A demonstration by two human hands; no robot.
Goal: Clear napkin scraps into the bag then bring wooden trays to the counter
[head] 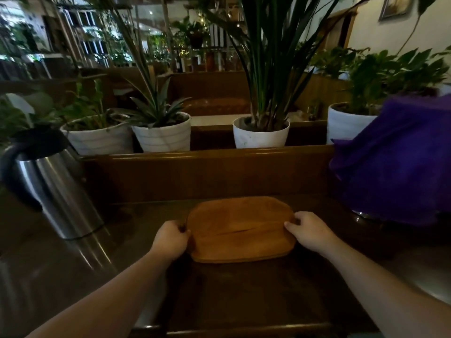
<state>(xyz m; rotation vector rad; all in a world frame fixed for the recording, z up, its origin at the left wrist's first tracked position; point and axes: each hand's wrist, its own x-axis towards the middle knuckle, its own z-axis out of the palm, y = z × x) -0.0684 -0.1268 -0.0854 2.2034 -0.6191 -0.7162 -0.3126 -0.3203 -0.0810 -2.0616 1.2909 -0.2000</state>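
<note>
The dark, glossy brown wooden surface (pixel 244 289) runs away from the person to a raised wooden ledge along its far edge, where white pots of green plants (pixel 161 135) stand in a row. Toward the right edge a big lump draped in purple cloth (pixel 390 162) covers something with a metal base that just peeps out below. Toward the left edge stands a tall brushed-steel jug with a black lid and handle (pixel 51 184). Between them, near the middle and toward the far edge, lies the flat, oval, orange-brown wooden tray (pixel 240 229), with what may be a crack or groove along its face; whether it is one tray or a stack I cannot tell, nor whether it rests fully on the surface or is a little lifted. The left hand (pixel 170 240) is curled round the tray's left end and the right hand (pixel 308 231) round its right end, fingers closed on the rim. No napkin scraps or bag show, so this looks like the tray-carrying part of the job. The risks seem plain: the polished top could let the tray skid if it is set down at an angle, a careless swing sideways could knock the jug or snag the cloth, and that dark line, if a real crack, might give under an uneven grip.
</note>
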